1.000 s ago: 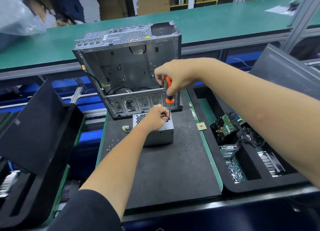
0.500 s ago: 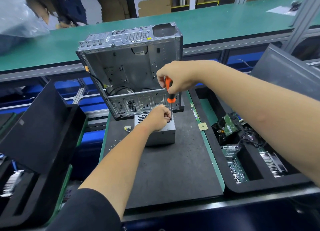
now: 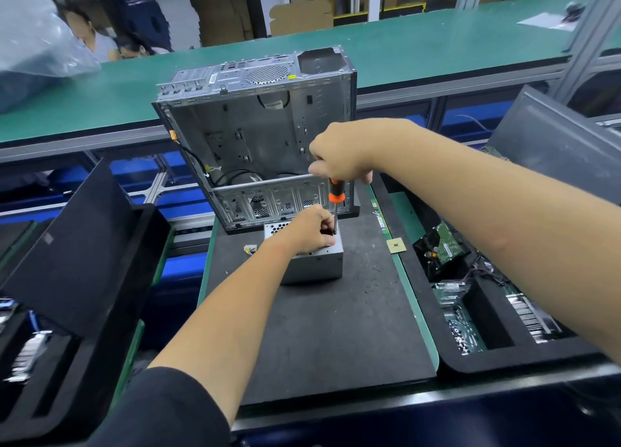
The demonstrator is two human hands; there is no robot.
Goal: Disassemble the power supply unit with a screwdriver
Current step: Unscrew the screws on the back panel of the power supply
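Black tray (image 3: 504, 362) holds circuit boards (image 3: 465, 332); right hand (image 3: 339, 156) grips screwdriver (image 3: 336, 194), left hand (image 3: 307, 230) steadies power supply (image 3: 316, 267).

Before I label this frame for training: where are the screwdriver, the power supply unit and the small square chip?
screwdriver (image 3: 336, 196), head view, orange collar of the handle.
power supply unit (image 3: 316, 268), head view, near side wall.
small square chip (image 3: 396, 245), head view, its top face.

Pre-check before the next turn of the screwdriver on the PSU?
1. Right hand holds screwdriver handle: ok.
2. Shaft upright over power supply unit: ok.
3. Left hand steadies the unit's top at the shaft: ok.
4. Tip seated in screw: cannot tell, hidden by fingers.
5. Unit flat on black mat: ok.
6. Computer case stands behind, apart from the tool: ok.
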